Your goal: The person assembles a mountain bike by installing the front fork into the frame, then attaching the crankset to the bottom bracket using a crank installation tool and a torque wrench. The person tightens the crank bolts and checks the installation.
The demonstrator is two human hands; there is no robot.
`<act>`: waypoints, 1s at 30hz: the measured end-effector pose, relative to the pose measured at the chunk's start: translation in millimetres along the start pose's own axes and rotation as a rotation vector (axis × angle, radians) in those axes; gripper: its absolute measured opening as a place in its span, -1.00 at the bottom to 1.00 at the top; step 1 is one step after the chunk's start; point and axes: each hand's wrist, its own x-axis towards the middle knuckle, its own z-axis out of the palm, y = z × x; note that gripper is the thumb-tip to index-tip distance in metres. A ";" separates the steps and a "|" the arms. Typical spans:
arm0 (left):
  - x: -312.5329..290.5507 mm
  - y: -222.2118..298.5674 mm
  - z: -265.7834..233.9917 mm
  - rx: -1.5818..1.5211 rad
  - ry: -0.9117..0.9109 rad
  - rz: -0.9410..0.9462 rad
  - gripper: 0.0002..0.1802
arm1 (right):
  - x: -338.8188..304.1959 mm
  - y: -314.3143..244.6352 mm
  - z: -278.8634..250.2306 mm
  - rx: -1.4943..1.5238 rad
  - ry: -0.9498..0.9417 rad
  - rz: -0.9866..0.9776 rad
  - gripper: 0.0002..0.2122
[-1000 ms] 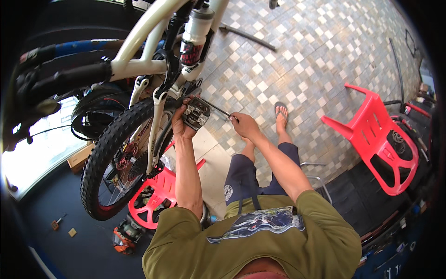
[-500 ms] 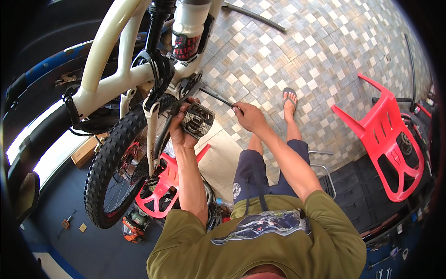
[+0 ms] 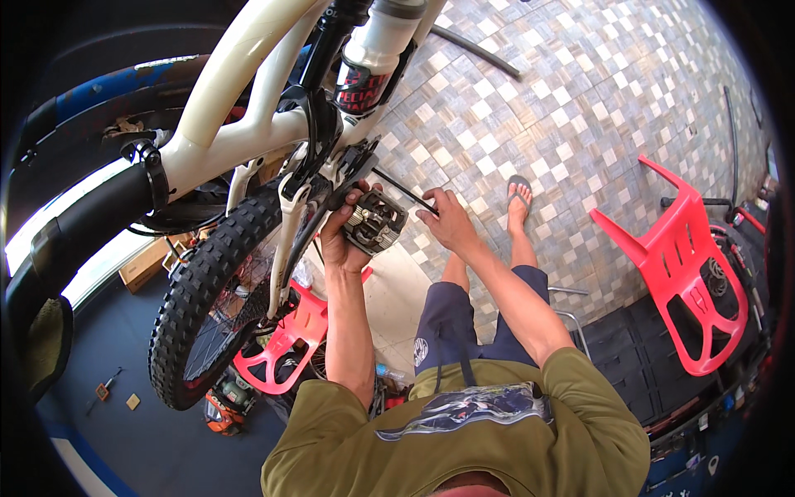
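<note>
A cream bicycle frame (image 3: 248,132) hangs at the upper left, its knobby rear tire (image 3: 195,306) below it. My left hand (image 3: 338,240) is wrapped round a metal flat pedal (image 3: 377,222) beside the crank. My right hand (image 3: 453,222) grips the near end of a slim dark rod-shaped tool (image 3: 402,189) between thumb and fingers. The tool's far end reaches the crank area (image 3: 356,161), where I cannot make out how it engages. A white water bottle (image 3: 381,50) sits in a cage on the frame.
One red plastic chair (image 3: 683,265) lies at the right, and another red chair (image 3: 290,340) is below the rear wheel. A dark tube (image 3: 476,51) rests on the tiled floor. An orange-and-grey machine (image 3: 228,406) stands at the lower left, near a small wooden block (image 3: 132,402).
The bicycle appears further right and slightly lower in the picture. The pedal has moved right with my left hand round it. My right hand is slightly lower, still on the tool.
</note>
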 end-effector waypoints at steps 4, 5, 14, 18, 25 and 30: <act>2.1 -0.5 -2.9 0.015 0.003 0.016 -0.74 | 10.3 0.8 -3.6 -0.034 -0.057 0.027 -0.76; 1.7 -0.2 -3.9 0.025 0.009 0.026 -0.73 | 12.0 -2.2 -6.5 -0.074 -0.082 0.030 -0.76; 1.4 0.3 -0.6 -0.022 -0.011 0.013 -0.72 | 30.1 -8.8 -23.4 -0.164 -0.312 0.129 -0.78; 1.5 -0.3 2.7 -0.030 -0.008 0.002 -0.71 | 38.2 -1.7 -25.2 -0.065 -0.439 0.169 -0.74; 0.4 1.2 -4.3 0.041 0.001 0.018 -0.77 | 45.5 -10.6 -20.3 0.040 -0.595 0.275 -0.71; 1.6 0.2 -0.8 0.023 0.002 0.004 -0.73 | 43.6 -22.1 -11.0 -0.207 -0.337 0.127 -0.72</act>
